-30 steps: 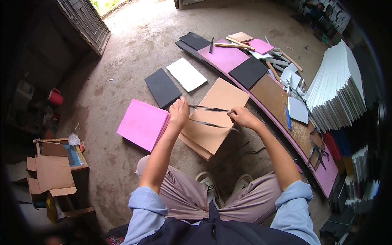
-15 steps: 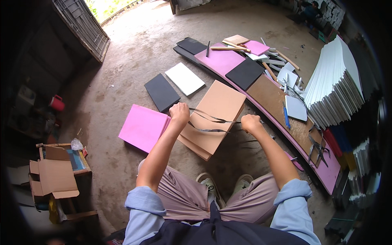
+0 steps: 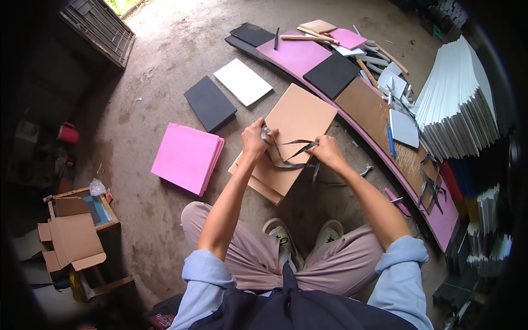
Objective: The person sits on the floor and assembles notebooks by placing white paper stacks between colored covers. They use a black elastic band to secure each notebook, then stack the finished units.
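Note:
A stack of tan foam sheets (image 3: pixel 302 113) lies on the floor before my feet, its lower sheets sticking out at the near left. Over it, dark strips (image 3: pixel 297 165) hang in loose loops between my hands. My left hand (image 3: pixel 256 140) is closed on the strips above the stack's left side. My right hand (image 3: pixel 326 150) pinches them by the stack's right edge. Left of the tan stack sits a pile of pink sheets (image 3: pixel 184 157). Beyond it are a dark grey stack (image 3: pixel 210 103) and a white stack (image 3: pixel 242 81).
A long low board (image 3: pixel 366 113) on the right carries dark and pink sheets, offcuts, a blue cutter (image 3: pixel 391 141) and black strips (image 3: pixel 433 186). White sheets (image 3: pixel 454 93) are piled beyond it. An open cardboard box (image 3: pixel 74 236) stands at left; pink-handled scissors (image 3: pixel 397 201) lie near my right forearm.
My hands have come closer together over the tan stack, the right one moving left. The strips, stretched out before, now hang in slack loops. The view has shifted slightly.

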`<state>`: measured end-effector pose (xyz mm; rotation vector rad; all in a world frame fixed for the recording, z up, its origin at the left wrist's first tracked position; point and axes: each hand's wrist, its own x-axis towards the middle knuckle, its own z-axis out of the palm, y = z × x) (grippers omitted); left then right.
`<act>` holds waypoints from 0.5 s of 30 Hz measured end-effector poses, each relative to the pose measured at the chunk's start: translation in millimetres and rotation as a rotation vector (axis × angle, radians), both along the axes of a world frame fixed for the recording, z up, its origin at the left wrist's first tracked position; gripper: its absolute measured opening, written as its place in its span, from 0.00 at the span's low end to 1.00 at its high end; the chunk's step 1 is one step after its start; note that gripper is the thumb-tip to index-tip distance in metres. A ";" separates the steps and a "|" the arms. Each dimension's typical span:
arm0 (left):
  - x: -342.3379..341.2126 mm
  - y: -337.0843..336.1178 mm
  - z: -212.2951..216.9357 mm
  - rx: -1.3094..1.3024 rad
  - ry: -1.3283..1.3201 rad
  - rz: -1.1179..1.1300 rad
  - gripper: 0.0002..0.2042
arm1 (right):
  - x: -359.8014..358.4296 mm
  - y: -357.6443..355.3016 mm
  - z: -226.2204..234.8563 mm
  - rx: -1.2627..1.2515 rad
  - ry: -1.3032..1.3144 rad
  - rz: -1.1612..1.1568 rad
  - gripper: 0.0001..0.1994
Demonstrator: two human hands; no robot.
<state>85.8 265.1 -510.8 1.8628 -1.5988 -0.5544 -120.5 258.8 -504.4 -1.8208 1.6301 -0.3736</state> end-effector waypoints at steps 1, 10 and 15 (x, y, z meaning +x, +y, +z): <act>-3.4 -5.3 -3.3 -0.016 -0.013 -0.017 0.16 | -3.1 0.4 -7.2 -0.021 -0.010 -0.040 0.13; -30.1 -39.0 0.4 -0.051 -0.022 -0.133 0.22 | -14.1 7.4 4.7 0.060 -0.031 -0.221 0.11; -33.3 -32.0 3.5 0.034 -0.226 -0.136 0.18 | -22.6 -5.9 -4.1 -0.032 0.034 -0.159 0.12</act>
